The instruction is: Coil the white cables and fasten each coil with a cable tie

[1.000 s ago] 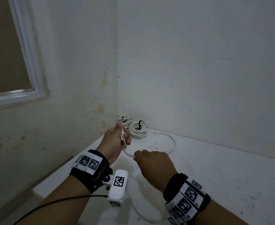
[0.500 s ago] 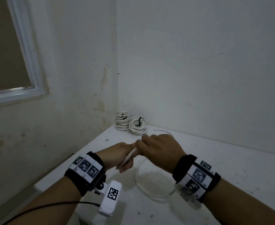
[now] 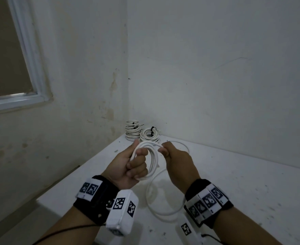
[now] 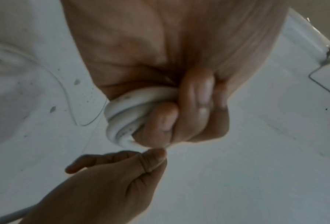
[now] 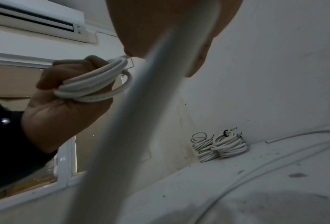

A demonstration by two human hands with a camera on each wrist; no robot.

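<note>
- Up above the white bench (image 3: 234, 183): left hand (image 3: 128, 167) with fingers curled round a white cable coil (image 3: 151, 161) of several loops; right hand (image 3: 177, 163) just beside it, pinching the top strand of the same cable.
- Below the hands: loose cable loop (image 3: 161, 206) lying on the bench, its near side cut off behind the right wristband.
- At the far corner, against the wall: two stacks of finished coils (image 3: 142, 133) side by side, touching, black ties (image 3: 152, 129) on them.
- On the left wall: window frame (image 3: 30, 71); in the right wrist view, air conditioner (image 5: 35, 22) high up.
- Hard to make out: right fingertips, hidden behind a blurred cable strand crossing the right wrist view; left wrist view soft and smeared.
- Loose cable end (image 5: 302, 134) near the wall, partly cut off.
</note>
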